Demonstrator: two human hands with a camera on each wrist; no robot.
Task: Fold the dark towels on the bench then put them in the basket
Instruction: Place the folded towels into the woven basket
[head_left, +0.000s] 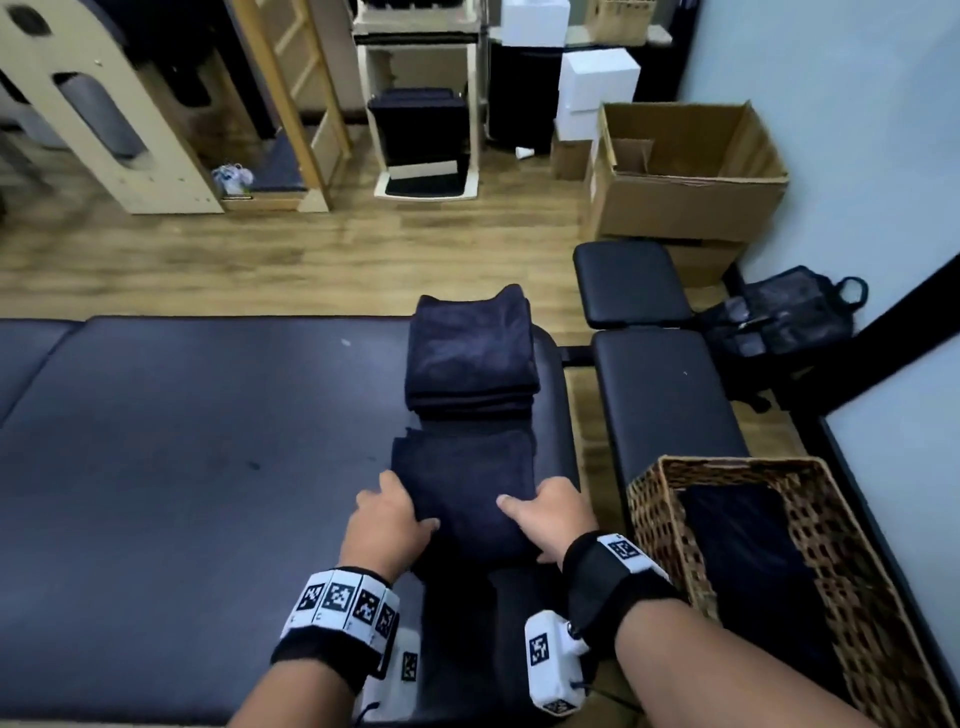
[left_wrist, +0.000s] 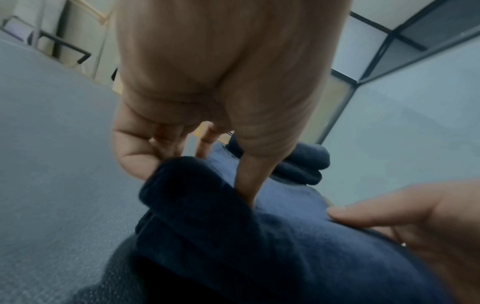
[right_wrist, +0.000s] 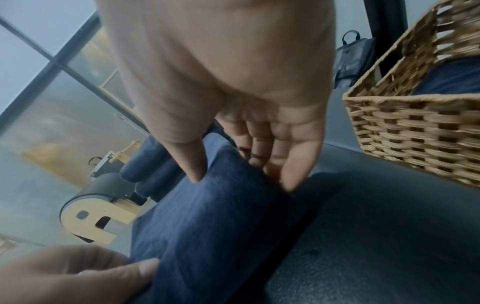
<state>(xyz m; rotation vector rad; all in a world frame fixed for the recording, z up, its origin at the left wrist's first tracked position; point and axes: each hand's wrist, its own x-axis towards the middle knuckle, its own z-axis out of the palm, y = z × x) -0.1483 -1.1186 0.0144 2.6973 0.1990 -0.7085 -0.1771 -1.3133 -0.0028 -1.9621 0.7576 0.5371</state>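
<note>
The folded towel (head_left: 462, 488) on the bench (head_left: 182, 441) is gripped at both sides, thumbs on top, by the left hand (head_left: 390, 525) and right hand (head_left: 553, 514), apparently for lifting whole; the basket (head_left: 654, 499) waits just right of the grip, a folded stack (head_left: 470, 353) beyond it

Navy towel (head_left: 462, 478), tan woven basket (head_left: 654, 499)
</note>
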